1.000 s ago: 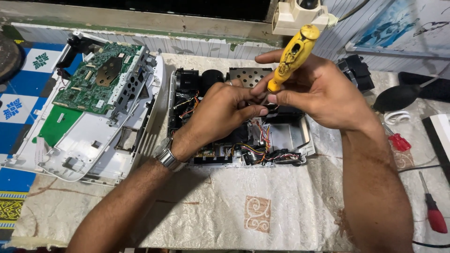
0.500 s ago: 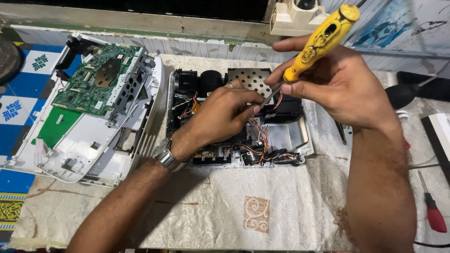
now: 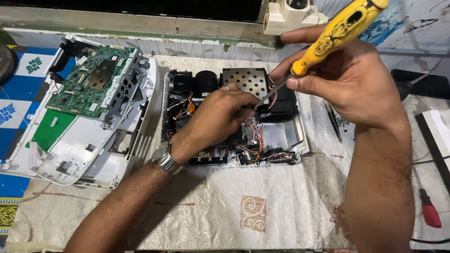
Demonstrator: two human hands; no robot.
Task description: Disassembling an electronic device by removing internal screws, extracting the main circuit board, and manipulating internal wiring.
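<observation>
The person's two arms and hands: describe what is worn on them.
Both forearms are bare, with no sleeves in view. The left hand has a silver metal-link wristwatch at the wrist and a thin ring on one finger. The right hand wears nothing visible, no gloves.

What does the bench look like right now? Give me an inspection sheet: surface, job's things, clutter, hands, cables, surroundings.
Surface: pale patterned cloth over the table, creased and stained.
Job's things: opened device chassis with perforated metal plate; yellow-handled screwdriver tilted, tip down inside the chassis.
Clutter: removed white cover with green circuit board lying at left; red-handled tool at right edge.
Hands: left hand rests inside the chassis by the screwdriver tip, wristwatch on the wrist; right hand grips the screwdriver.
Cables: coloured wire bundle inside the chassis; black cable at far right.
Surroundings: window ledge behind with a cream socket block; blue-and-white tiles at left.
</observation>
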